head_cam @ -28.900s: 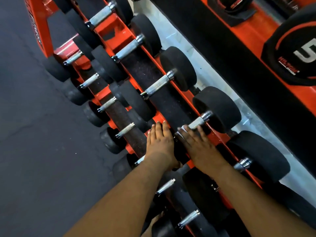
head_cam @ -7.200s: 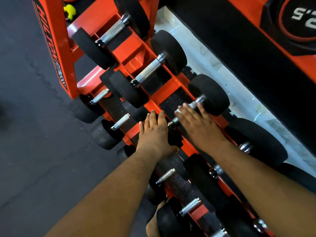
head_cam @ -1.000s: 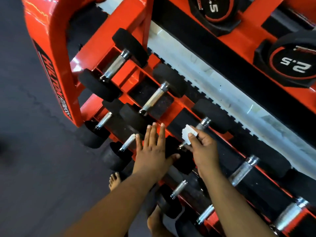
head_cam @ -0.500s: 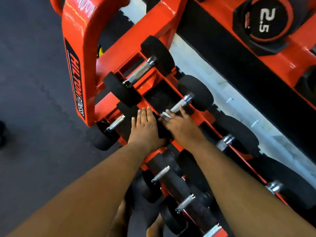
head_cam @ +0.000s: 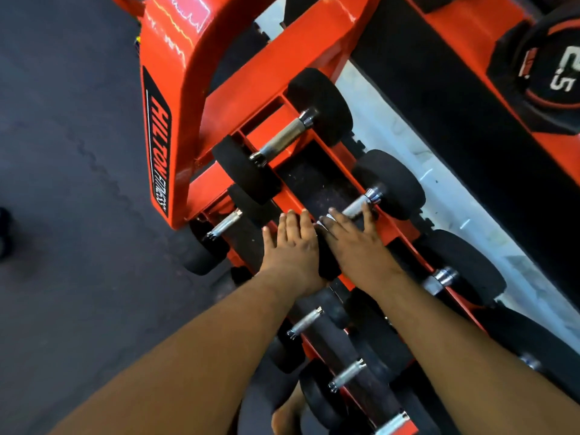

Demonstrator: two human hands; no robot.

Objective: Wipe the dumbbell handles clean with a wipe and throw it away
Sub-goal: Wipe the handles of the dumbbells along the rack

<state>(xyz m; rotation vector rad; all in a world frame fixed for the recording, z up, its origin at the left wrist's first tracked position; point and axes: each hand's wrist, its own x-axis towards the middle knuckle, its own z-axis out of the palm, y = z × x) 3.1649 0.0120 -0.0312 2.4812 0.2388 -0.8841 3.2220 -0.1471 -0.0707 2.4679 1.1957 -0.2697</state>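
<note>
On rack [head_cam: 175, 98]: two hands [head_cam: 292, 243], one wipe [head_cam: 324, 218].

1. Rack [head_cam: 216, 98]: bright orange, with a black label [head_cam: 157, 146] lettered in orange and white.
2. Dumbbells [head_cam: 389, 183]: black heads, silver handles (chrome collars).
3. Wipe [head_cam: 326, 218]: white.
4. Floor [head_cam: 62, 183]: dark grey.
5. Plate [head_cam: 552, 73]: black, orange ring, white "2.5".

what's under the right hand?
A sliver of white wipe shows at the right hand, which lies over a dumbbell handle. The rest of the wipe is covered.
</note>
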